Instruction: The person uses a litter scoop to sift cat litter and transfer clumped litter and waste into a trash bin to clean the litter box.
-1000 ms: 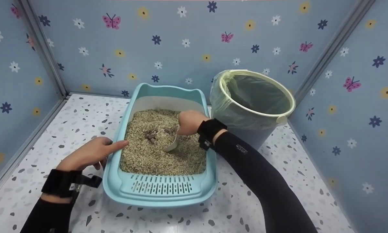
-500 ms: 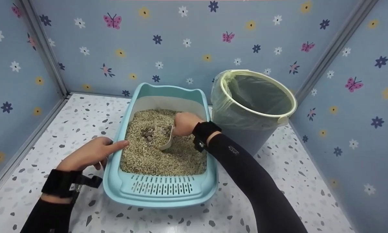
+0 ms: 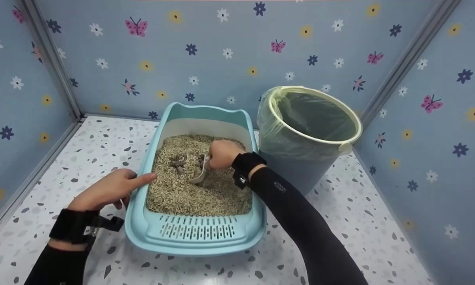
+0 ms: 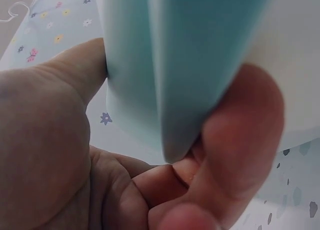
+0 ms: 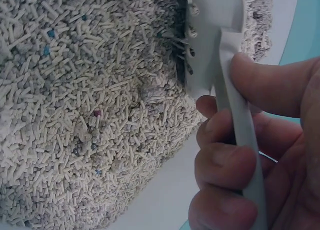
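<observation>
My right hand (image 3: 223,154) grips the handle of a pale litter scoop (image 5: 215,39), thumb along the top and fingers wrapped underneath. The scoop's blade is partly sunk in the tan pellet litter (image 3: 198,198). Just left of the blade, greyish-brown clumps (image 3: 179,163) lie on the litter. All of this is inside a light-blue litter box (image 3: 196,243) with a slotted front ledge. My left hand (image 3: 111,188) holds the box's left rim; in the left wrist view the thumb is on one side of the rim (image 4: 175,89) and curled fingers are on the other.
A bin (image 3: 297,170) lined with a thin yellowish bag stands close to the box's right side, its mouth uncovered. Flower-and-butterfly wall panels (image 3: 221,35) enclose the back and both sides. The floor (image 3: 103,146) is white with grey specks.
My right hand and the scoop have moved left through the litter, nearer the clumps. The left hand keeps its place on the rim.
</observation>
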Demonstrator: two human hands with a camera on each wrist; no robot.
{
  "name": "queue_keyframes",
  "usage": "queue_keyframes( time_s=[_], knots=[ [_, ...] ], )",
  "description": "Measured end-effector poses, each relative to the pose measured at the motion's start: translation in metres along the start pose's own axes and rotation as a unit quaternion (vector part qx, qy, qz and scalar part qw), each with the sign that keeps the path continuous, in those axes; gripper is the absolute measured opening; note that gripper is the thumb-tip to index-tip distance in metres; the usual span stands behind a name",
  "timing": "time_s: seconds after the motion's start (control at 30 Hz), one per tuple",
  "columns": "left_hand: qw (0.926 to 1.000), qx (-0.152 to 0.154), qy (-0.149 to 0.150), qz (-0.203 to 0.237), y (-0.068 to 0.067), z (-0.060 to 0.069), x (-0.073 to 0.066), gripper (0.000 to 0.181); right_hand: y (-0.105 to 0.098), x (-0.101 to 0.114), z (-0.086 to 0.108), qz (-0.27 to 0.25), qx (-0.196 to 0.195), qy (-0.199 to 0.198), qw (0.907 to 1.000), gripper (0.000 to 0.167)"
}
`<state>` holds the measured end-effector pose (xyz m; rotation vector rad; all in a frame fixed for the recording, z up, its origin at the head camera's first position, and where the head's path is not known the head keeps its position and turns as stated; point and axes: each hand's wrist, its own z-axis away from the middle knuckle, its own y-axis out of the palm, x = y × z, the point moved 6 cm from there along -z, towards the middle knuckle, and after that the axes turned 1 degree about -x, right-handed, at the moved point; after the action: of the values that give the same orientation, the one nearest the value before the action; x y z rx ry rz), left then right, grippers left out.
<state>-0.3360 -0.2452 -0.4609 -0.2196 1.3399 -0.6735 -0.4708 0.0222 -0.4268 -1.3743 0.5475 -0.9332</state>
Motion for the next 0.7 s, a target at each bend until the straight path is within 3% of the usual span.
queue_keyframes(
  time_s=[0.4, 0.7],
  knots=[
    [1.0, 0.0, 0.001, 0.001, 0.0009, -0.0002, 0.0001, 0.066, 0.0001, 0.0062, -0.0009, 0.075, -0.026, -0.018, 0.9967, 0.056],
    [1.0, -0.001, -0.003, -0.004, -0.0002, -0.0016, 0.0016, 0.069, 0.003, 0.0063, -0.0044, 0.093, -0.029, -0.014, 0.9952, 0.052]
  ],
)
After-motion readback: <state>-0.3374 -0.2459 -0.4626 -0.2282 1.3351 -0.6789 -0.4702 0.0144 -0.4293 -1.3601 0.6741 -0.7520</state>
